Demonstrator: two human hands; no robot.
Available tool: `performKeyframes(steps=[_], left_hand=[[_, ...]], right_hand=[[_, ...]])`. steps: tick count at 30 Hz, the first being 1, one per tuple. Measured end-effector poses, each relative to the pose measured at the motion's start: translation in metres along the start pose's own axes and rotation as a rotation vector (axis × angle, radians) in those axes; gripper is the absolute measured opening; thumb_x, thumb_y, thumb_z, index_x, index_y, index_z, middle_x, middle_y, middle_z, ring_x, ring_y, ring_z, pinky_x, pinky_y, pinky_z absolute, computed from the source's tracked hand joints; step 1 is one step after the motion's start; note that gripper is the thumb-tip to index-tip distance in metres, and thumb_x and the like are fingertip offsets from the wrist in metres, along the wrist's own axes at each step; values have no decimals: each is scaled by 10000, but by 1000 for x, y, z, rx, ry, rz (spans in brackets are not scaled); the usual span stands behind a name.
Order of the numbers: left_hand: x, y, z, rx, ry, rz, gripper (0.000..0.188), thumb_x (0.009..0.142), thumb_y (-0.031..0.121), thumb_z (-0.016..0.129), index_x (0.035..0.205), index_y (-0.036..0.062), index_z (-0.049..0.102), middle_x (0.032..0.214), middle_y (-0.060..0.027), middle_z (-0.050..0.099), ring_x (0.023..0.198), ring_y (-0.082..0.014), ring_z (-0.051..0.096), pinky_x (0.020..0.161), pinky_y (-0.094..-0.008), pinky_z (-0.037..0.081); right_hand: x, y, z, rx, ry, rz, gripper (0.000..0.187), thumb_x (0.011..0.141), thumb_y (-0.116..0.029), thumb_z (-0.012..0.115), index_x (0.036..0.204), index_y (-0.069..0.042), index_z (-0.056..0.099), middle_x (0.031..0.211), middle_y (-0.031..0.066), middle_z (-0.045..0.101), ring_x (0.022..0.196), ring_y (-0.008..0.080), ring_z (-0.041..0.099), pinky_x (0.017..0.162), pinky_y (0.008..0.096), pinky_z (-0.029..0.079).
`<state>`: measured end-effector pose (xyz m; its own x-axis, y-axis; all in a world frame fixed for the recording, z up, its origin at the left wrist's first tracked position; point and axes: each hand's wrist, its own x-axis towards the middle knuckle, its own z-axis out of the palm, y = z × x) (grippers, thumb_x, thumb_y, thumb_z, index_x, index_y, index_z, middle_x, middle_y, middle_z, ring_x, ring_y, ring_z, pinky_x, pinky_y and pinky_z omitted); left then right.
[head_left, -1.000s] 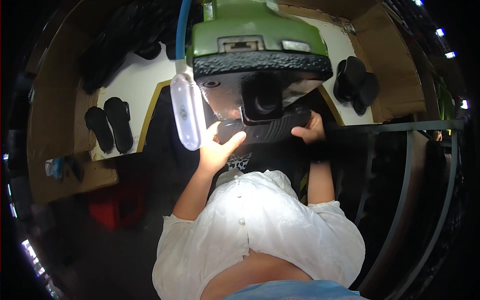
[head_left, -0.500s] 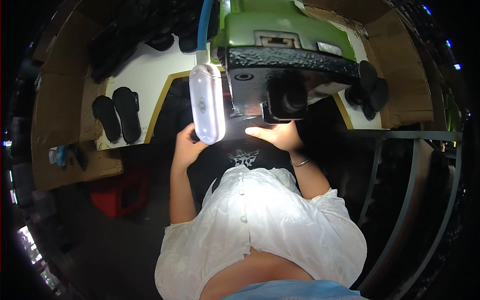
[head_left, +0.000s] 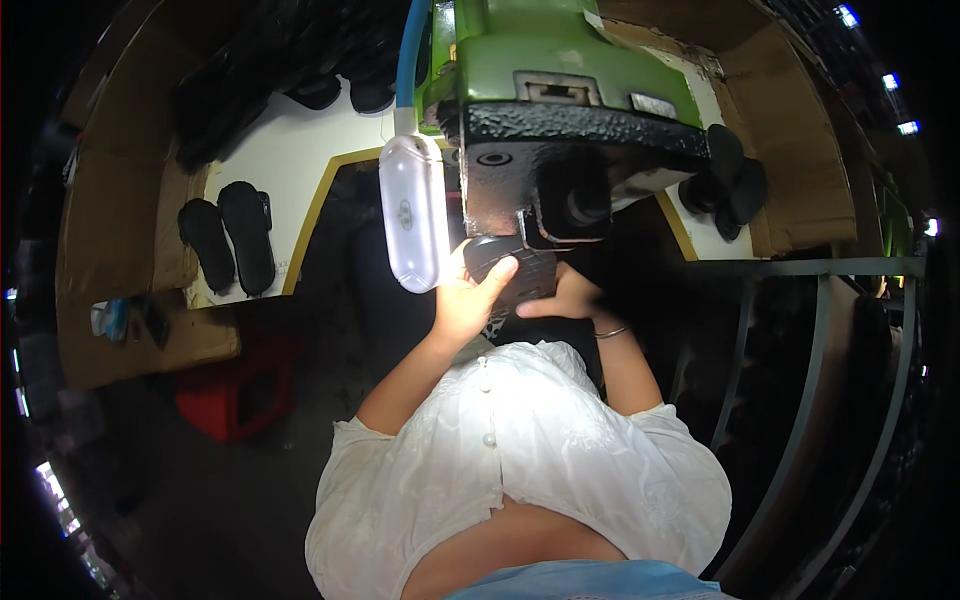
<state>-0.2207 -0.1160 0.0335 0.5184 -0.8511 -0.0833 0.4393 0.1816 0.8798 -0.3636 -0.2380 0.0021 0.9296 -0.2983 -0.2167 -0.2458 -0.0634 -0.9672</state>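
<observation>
clasping a dark sole, left hand with fingers closed on it, right hand partly hidden, grip unclear

At the upper centre, the machine sits above the held sole, with the lamp just to the machine's left. The left hand is at the sole's left side, the right hand at its lower right. On the tabletop (cardboard panels flank it left and right), two soles lie side by side at left, a heap behind them; more soles lie at upper right. The stool stands lower left, the rail at right.
</observation>
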Motion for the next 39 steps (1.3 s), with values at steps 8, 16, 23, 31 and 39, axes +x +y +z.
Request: performKeyframes(steps=[8,16,23,31,39], left_hand=[[1,5,-33,278,-14,65,228,765,89,715,945,7,603,865,-18,616,772,-85,560,714,-244,466],[-13,10,-96,302,79,43,325,761,35,703,1050,-37,574,983,-47,607,901,-108,562,812,-265,446],[-15,10,-129,380,-137,-159,365,773,96,724,1087,-21,579,983,-30,618,866,-82,563,739,-236,459],[-3,-37,-52,774,-581,-263,545,742,236,740,1168,-16,511,1030,-113,608,914,-177,581,780,-332,480],[1,-52,-56,907,-380,-83,287,796,193,682,1000,-5,648,929,-148,642,808,-213,648,719,-293,508]], right_hand=[[-32,2,-54,550,363,-136,338,649,37,729,969,33,621,877,71,655,795,128,615,743,264,505],[8,-58,-11,468,308,-288,356,689,54,706,1033,60,613,952,84,646,838,124,609,768,253,505],[32,-69,17,222,268,-389,474,690,45,732,1092,-1,484,1013,48,579,910,118,572,839,273,485],[31,-77,22,187,301,-308,619,673,-17,757,1192,1,421,1037,91,601,925,160,600,842,295,479],[12,-108,-69,-222,1166,-571,274,718,-40,748,959,1,624,843,67,664,753,107,613,678,233,492]])
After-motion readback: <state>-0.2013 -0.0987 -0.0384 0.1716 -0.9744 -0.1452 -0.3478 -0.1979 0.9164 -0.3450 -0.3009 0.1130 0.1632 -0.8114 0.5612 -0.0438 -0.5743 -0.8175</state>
